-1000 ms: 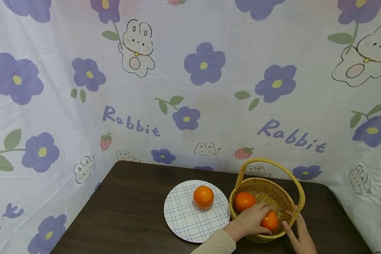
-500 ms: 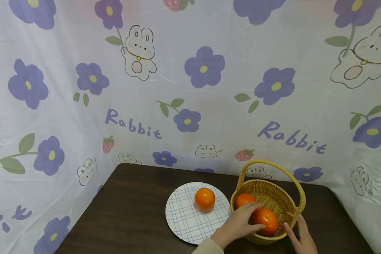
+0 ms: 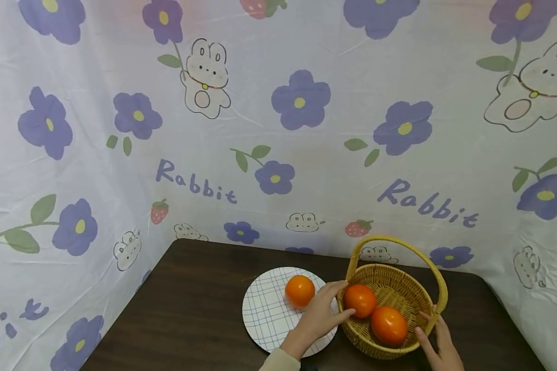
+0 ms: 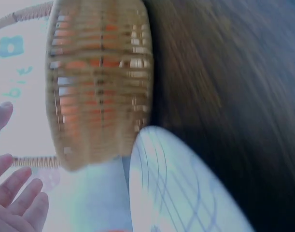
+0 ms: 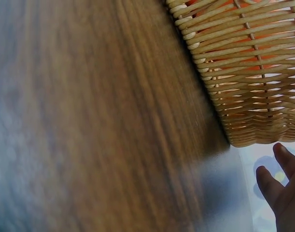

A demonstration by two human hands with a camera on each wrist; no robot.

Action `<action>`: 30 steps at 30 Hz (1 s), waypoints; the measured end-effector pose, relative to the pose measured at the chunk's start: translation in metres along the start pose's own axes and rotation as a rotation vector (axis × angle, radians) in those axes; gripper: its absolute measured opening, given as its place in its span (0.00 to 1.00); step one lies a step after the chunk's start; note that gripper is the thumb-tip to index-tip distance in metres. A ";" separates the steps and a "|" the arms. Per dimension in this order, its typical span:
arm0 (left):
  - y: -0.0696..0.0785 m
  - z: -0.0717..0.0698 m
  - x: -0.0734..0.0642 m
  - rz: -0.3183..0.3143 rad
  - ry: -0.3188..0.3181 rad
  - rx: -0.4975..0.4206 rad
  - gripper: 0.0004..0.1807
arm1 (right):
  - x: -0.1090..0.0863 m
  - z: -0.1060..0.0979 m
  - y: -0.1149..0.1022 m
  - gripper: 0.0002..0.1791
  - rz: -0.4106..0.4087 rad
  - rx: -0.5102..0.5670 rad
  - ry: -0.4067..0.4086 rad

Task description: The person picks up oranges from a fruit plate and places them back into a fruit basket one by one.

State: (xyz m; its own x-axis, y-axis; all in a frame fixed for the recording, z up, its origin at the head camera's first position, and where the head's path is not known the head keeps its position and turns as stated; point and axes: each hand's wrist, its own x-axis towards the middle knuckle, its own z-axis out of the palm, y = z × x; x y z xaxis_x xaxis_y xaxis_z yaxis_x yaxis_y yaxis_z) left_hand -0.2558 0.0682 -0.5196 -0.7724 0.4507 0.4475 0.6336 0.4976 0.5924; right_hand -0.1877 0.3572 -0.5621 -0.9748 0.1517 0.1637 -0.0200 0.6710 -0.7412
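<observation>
In the head view, my left hand (image 3: 319, 315) is over the plate's right part, fingers extended toward the left rim of a wicker basket (image 3: 380, 351). Nothing is in it; the left wrist view shows its fingers (image 4: 27, 195) spread apart. Two smooth, orange-red round fruits lie in the basket: one fruit (image 3: 360, 301) by the left wall, another fruit (image 3: 389, 326) nearer the front. My right hand (image 3: 441, 344) holds the basket's right side, thumb and fingers either side of the handle's base. A third orange fruit (image 3: 299, 291) sits on a round checked plate (image 3: 269, 319).
The dark wooden table (image 3: 190, 309) has the plate and basket side by side, nearly touching. An arched handle (image 3: 394, 238) rises over the basket. Behind stands a white cloth backdrop (image 3: 241, 93) with purple flowers and rabbits.
My left hand has released the front fruit in the basket and moved left, out over the rim toward the plate. The fruit stays in the basket; my right hand keeps its place.
</observation>
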 end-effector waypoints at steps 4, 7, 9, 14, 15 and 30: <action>-0.010 -0.010 -0.004 -0.040 0.028 -0.006 0.32 | -0.002 0.001 0.002 0.35 -0.002 0.002 0.004; -0.019 -0.015 -0.006 -0.042 0.057 -0.026 0.33 | -0.002 0.001 0.002 0.35 -0.001 -0.001 0.000; -0.024 -0.019 -0.006 -0.044 0.071 -0.038 0.33 | -0.002 0.001 0.003 0.35 -0.002 -0.003 -0.002; -0.038 -0.025 -0.008 -0.072 0.090 -0.027 0.34 | -0.001 0.001 0.003 0.35 0.006 -0.014 -0.005; -0.041 -0.025 -0.008 -0.075 0.095 -0.019 0.34 | -0.001 0.001 0.003 0.36 0.009 -0.014 -0.010; -0.073 -0.029 -0.017 -0.159 0.180 0.007 0.44 | -0.001 0.002 0.003 0.33 -0.025 -0.004 0.006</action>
State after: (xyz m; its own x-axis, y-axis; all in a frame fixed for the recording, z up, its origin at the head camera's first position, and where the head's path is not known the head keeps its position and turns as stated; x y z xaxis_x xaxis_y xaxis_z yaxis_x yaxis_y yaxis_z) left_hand -0.2908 0.0027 -0.5512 -0.8576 0.2273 0.4614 0.5030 0.5575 0.6604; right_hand -0.1868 0.3576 -0.5660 -0.9726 0.1395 0.1862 -0.0435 0.6772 -0.7345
